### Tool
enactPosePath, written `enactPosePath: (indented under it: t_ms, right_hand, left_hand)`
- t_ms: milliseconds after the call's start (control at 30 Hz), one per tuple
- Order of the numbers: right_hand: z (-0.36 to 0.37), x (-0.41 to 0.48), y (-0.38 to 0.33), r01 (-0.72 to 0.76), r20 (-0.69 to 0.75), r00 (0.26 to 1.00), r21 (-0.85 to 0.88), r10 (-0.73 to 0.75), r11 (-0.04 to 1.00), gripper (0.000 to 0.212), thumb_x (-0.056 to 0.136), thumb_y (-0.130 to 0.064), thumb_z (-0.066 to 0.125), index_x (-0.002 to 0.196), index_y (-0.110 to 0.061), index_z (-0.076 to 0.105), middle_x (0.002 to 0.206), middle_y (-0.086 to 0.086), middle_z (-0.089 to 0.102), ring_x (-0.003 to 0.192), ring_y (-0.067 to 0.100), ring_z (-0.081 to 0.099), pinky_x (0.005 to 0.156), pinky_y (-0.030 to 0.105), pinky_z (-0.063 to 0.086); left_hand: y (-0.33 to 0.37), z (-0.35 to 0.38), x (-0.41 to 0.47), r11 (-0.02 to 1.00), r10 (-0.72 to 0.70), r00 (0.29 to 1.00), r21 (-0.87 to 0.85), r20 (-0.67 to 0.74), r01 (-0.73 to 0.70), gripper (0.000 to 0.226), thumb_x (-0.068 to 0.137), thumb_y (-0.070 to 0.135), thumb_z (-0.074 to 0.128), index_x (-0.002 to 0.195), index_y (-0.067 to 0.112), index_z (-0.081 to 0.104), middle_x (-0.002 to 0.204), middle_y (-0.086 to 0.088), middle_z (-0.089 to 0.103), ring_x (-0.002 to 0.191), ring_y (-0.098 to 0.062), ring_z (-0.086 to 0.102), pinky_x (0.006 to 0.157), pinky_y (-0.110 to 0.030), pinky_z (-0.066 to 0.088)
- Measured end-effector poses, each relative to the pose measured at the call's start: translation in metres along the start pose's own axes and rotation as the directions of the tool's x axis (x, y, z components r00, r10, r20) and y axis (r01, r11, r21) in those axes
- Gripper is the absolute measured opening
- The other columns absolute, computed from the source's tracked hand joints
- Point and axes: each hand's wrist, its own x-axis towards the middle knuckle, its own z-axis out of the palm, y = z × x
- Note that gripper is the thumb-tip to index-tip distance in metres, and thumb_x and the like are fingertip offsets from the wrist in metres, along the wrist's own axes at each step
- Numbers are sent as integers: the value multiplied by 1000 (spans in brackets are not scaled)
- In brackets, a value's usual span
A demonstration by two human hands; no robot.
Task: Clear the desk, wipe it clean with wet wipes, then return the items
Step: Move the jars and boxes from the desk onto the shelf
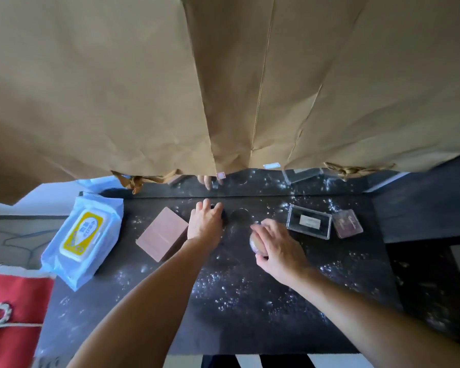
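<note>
The dark desk (237,301) is speckled with white dust. My left hand (205,221) reaches to the back of the desk, its fingers curled round a small dark object (225,215) that is mostly hidden. My right hand (276,248) grips a round clear compact (256,243) just above the desktop. A pink rectangular box (162,233) lies left of my left hand. A clear plastic case (309,221) and a small square pink case (347,223) sit at the right. A pack of wet wipes (81,239) with a yellow lid rests on the desk's left edge.
Brown paper (223,75) hangs over the wall and mirror behind the desk, filling the upper view. A red cloth item with rope trim (14,314) lies at the lower left. A faint round ring mark (240,215) shows between my hands. A dark surface adjoins at the right.
</note>
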Motion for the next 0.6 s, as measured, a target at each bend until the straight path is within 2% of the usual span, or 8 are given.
enactPosePath:
  t_ms: [133, 300, 533, 600]
  right_hand:
    - [3, -11, -7, -61, -14, 998, 57, 61, 997, 66, 58, -18, 75, 116, -26, 45, 110, 2, 50, 99, 24, 55, 48, 30, 53]
    - [-17, -36, -20, -199, -130, 970, 64, 206, 978, 67, 55, -27, 72, 116, -32, 46, 111, -3, 51, 102, 21, 52, 53, 34, 53]
    - [-46, -99, -21, -315, -239, 914, 87, 327, 945, 69, 51, -36, 67, 118, -31, 51, 105, -3, 53, 94, 23, 56, 62, 37, 54]
    - [-54, -120, -14, -353, -274, 891, 85, 362, 932, 69, 52, -38, 66, 119, -31, 52, 106, -4, 53, 95, 22, 56, 65, 37, 54]
  left_hand:
    - [-3, -3, -8, 994, 98, 995, -55, 4, -98, 34, 87, 7, 51, 121, 10, 54, 118, -13, 50, 111, -31, 42, 93, -38, 39]
    - [-5, -24, -31, 977, 204, 979, -66, -25, -205, 37, 90, 9, 51, 127, 13, 49, 121, -13, 44, 108, -32, 48, 88, -39, 42]
    - [19, -50, -73, 923, 377, 925, -64, -40, -379, 30, 92, 14, 48, 121, 12, 50, 119, -11, 40, 109, -30, 47, 84, -42, 48]
    - [37, -55, -83, 905, 421, 906, -41, -41, -423, 29, 93, 16, 48, 121, 14, 49, 120, -8, 41, 110, -26, 48, 78, -38, 48]
